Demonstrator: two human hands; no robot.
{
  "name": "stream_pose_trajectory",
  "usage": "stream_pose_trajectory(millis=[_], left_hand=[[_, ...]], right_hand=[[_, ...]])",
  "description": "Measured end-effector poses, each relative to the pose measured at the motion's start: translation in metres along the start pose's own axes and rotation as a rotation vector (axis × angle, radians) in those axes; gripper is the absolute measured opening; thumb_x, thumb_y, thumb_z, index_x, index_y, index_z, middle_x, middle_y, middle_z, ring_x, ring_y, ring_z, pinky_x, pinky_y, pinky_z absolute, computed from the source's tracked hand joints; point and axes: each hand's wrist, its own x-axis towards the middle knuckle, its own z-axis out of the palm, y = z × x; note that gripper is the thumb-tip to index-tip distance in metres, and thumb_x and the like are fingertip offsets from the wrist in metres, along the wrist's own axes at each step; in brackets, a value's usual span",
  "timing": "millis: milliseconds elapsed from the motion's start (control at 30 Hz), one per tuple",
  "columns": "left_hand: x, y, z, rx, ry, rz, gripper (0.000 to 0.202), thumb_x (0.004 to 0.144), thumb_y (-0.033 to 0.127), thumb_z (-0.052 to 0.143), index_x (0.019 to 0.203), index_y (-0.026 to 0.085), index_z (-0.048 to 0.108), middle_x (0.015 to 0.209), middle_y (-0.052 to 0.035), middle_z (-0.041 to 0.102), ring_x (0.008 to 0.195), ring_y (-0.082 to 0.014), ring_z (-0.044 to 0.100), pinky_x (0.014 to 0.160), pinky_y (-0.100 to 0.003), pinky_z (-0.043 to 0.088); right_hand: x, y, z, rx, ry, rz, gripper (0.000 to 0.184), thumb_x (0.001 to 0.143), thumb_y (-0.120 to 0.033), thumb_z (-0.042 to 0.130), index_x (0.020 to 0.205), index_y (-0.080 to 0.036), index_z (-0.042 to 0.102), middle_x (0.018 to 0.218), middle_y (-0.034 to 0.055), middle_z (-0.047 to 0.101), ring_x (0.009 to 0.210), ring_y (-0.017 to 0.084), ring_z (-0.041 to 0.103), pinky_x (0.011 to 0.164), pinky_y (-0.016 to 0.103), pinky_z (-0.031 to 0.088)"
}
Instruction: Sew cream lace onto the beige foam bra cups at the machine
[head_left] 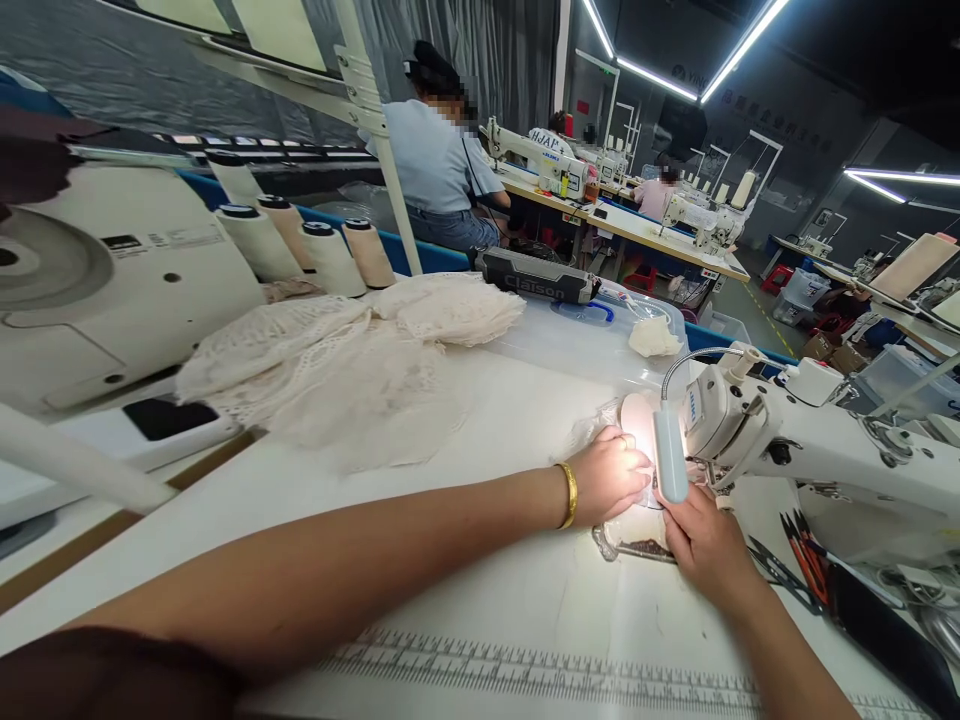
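Under the glare of a small gooseneck lamp (670, 455), my left hand (611, 475) has its fingers bent and pressed together on a piece of pale fabric (637, 528). A gold bracelet (568, 495) circles that wrist. My right hand (705, 540) grips the same fabric's right side, close to the needle area of a white sewing machine (795, 430). The lamp head hides some fingertips. Clear crinkled film and a dark brownish strip show at the fabric's edges, while a round pale pink piece (637, 415) is just beyond my left hand.
Cream lace fabric (360, 350) lies heaped at the left. Scissors (784, 575) and red-handled tools (806, 555) rest right of my right hand. A printed ruler (555, 665) runs along the front edge. Thread cones (330, 258) stand behind; a co-worker (442, 165) sits further back.
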Motion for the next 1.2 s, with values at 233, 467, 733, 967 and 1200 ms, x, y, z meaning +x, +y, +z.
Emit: stream_pose_trajectory(millis=[233,467,733,967,1200], left_hand=[[0.009,-0.001,0.003,0.06,-0.103,-0.092,0.009,0.079,0.01,0.067,0.086,0.016,0.066,0.087,-0.0105,0.069,0.082,-0.0269,0.061,0.081,-0.045,0.041],[-0.04,0.028,-0.042,-0.267,0.036,-0.047,0.02,0.096,0.013,0.055,0.112,0.021,0.065,0.105,-0.0058,0.075,0.097,-0.0204,0.067,0.093,-0.036,0.047],[-0.095,0.119,-0.076,-1.782,-0.076,-1.095,0.056,0.083,0.065,0.079,0.111,0.018,0.067,0.099,-0.0083,0.076,0.088,-0.0223,0.074,0.08,-0.033,0.057],[-0.065,0.105,-0.068,-1.987,0.638,-1.346,0.037,0.073,0.035,0.094,0.097,0.013,0.077,0.096,-0.0082,0.078,0.086,-0.02,0.071,0.082,-0.029,0.058],[-0.053,0.098,-0.073,-2.221,0.698,-1.42,0.028,0.097,0.041,0.074,0.09,0.014,0.078,0.092,-0.0062,0.077,0.08,-0.0158,0.069,0.081,-0.028,0.06]], right_hand=[[0.001,-0.003,-0.002,0.315,0.05,0.126,0.025,0.103,-0.024,0.047,0.103,-0.025,0.072,0.097,0.0089,0.072,0.088,0.023,0.067,0.071,0.032,0.05],[0.013,-0.053,-0.004,1.052,0.0,0.569,0.043,0.097,-0.053,0.065,0.127,-0.022,0.057,0.077,-0.0023,0.068,0.07,0.019,0.064,0.066,0.03,0.05],[0.012,-0.118,-0.002,1.51,0.268,0.788,0.066,0.082,-0.047,0.084,0.137,-0.029,0.052,0.074,-0.0082,0.055,0.067,0.014,0.051,0.073,0.03,0.047],[-0.034,-0.148,0.011,1.441,0.329,0.781,0.07,0.087,-0.051,0.08,0.146,-0.036,0.045,0.08,-0.0053,0.061,0.07,0.016,0.056,0.071,0.029,0.048],[-0.046,-0.137,0.014,1.361,0.487,0.877,0.075,0.087,-0.05,0.08,0.15,-0.032,0.042,0.077,-0.0064,0.057,0.069,0.015,0.055,0.073,0.029,0.049]])
